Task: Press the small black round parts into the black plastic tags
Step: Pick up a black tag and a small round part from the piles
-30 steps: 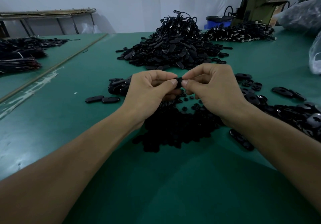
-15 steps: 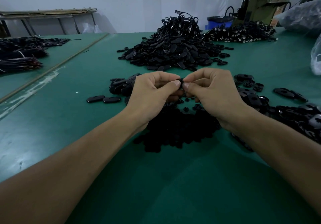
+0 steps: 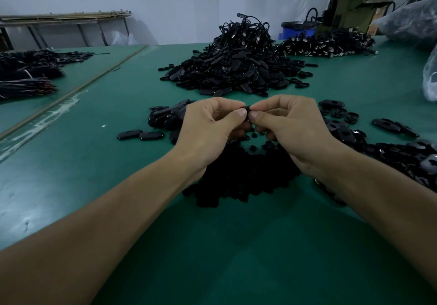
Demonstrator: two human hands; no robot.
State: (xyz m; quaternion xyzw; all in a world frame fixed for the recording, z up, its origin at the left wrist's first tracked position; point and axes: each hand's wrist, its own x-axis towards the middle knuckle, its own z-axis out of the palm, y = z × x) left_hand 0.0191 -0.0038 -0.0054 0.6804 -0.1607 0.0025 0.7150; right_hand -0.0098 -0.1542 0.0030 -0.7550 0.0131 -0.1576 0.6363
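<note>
On the left side of the green bench (image 3: 78,174) two black tags (image 3: 139,135) lie side by side, and a small heap of tags (image 3: 165,115) sits just behind the left hand. The left hand (image 3: 208,129) is curled, and its thumb and forefinger pinch one end of a black plastic tag (image 3: 247,108). This tag is held in the air above the bench, between the two hands. The right hand (image 3: 290,127) pinches the other end in the same way, with the thumb tips almost meeting. I cannot tell if a round part already sits in the tag, because the fingers hide it. Under the hands lies a dark heap of small black round parts (image 3: 236,179). To the right lie tags with open holes (image 3: 343,132).

I judge that the step in hand is the pressing itself. To do it well, the forefingers should support the tag from behind while the thumbs push straight on the middle of the part, not on its edge. A tilted part will probably jam or jump out. It is good to feel that the part is level with the tag before putting it down.
</note>
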